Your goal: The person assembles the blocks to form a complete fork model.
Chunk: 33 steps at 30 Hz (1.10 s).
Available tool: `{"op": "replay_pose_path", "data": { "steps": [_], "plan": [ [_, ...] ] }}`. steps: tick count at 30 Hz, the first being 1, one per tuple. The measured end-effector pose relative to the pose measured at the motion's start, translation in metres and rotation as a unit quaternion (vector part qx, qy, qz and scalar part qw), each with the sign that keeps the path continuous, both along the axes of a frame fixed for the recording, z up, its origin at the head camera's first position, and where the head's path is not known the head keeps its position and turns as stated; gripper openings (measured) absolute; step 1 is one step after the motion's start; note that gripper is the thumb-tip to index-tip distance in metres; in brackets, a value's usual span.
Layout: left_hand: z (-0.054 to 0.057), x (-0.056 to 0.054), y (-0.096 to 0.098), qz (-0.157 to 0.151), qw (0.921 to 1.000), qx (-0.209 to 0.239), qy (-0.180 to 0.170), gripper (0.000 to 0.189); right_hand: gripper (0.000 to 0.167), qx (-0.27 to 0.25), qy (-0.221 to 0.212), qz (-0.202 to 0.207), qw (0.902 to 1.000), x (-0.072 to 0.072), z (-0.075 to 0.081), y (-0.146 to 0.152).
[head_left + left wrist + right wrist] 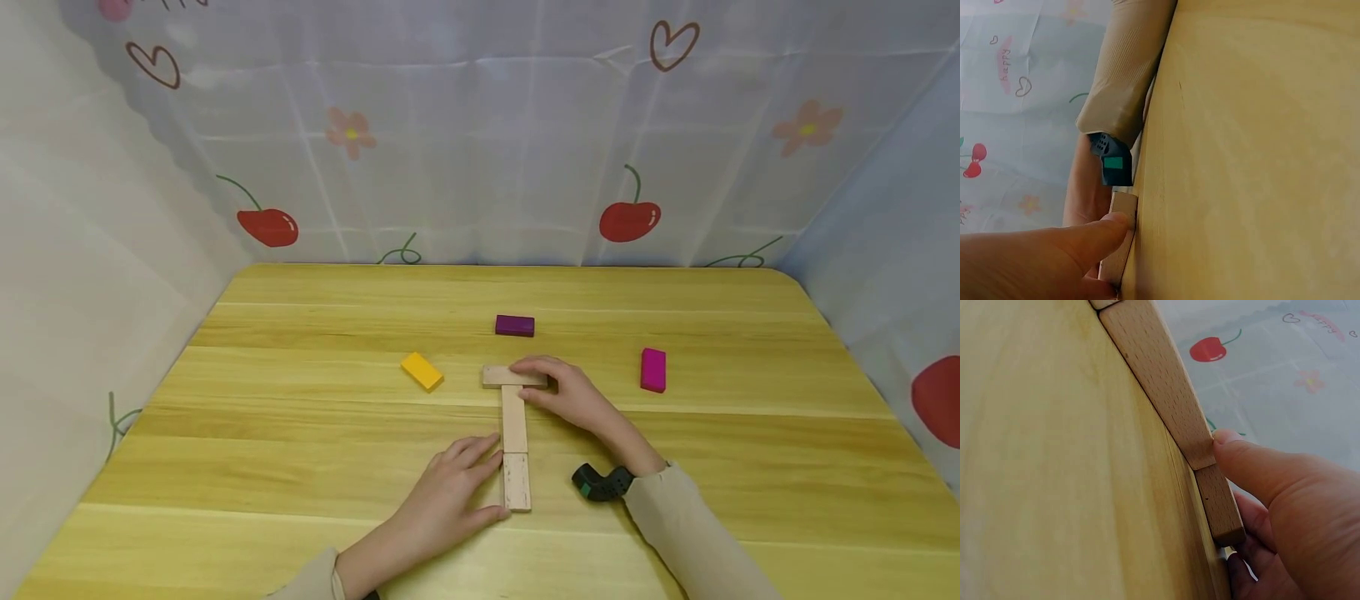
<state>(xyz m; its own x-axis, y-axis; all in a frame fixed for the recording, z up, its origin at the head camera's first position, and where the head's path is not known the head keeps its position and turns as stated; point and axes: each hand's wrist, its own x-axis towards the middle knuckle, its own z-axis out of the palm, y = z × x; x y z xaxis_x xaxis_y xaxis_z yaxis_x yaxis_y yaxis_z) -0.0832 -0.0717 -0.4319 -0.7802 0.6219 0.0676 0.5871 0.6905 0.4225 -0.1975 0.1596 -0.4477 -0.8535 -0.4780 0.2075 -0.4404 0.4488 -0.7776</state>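
Observation:
Three plain wooden blocks lie flat on the table in a T shape. The far block (495,377) lies crosswise, and a middle block (513,425) and a near block (517,483) run end to end toward me. My right hand (576,398) holds the crosswise block's right part, fingers over its far side. In the right wrist view, its thumb touches the middle block (1160,381) near the joint with the crosswise block (1219,509). My left hand (442,496) touches the near block with fairly straight fingers at its left side and the thumb at its near end.
Around the T lie a yellow block (422,372) to the left, a purple block (515,326) behind and a magenta block (653,370) to the right. A black wrist device (602,482) sits at my right wrist. A printed curtain (465,167) hangs beyond the table.

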Motion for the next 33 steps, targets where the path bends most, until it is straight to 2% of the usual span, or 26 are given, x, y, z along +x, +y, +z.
{"op": "replay_pose_path", "data": {
  "steps": [3,5,10,13,16,22,26,33],
  "plan": [
    [0.003,-0.005,-0.003,-0.006,0.9998,0.013,0.012,0.068,0.034,0.002,0.002,0.001,1.0,0.0,0.0,0.0],
    [0.006,-0.013,-0.005,-0.007,0.9993,0.026,0.024,0.069,0.034,0.002,0.004,0.003,1.0,0.0,0.001,0.0],
    [0.013,-0.048,-0.005,-0.02,0.998,0.039,0.047,0.082,0.034,-0.002,0.012,0.005,0.9999,0.0,0.001,-0.001],
    [0.013,-0.066,0.0,-0.048,0.9975,0.035,0.038,0.091,0.035,-0.002,0.01,0.009,0.9999,0.0,-0.001,-0.002],
    [0.011,-0.077,0.004,-0.07,0.997,0.027,0.02,0.097,0.036,-0.001,0.006,0.012,0.9999,0.0,-0.002,-0.003],
    [0.007,-0.084,0.005,-0.077,0.9966,0.021,-0.023,0.103,0.037,-0.001,0.005,0.012,0.9999,0.0,-0.002,-0.003],
    [0.005,-0.086,0.006,-0.083,0.9956,0.031,-0.03,0.101,0.037,-0.002,0.001,0.012,0.9999,0.001,0.0,-0.002],
    [0.003,-0.088,0.007,-0.09,0.9952,0.01,-0.036,0.096,0.045,0.018,-0.014,0.012,0.9997,0.0,0.001,0.0]
  ]
}}
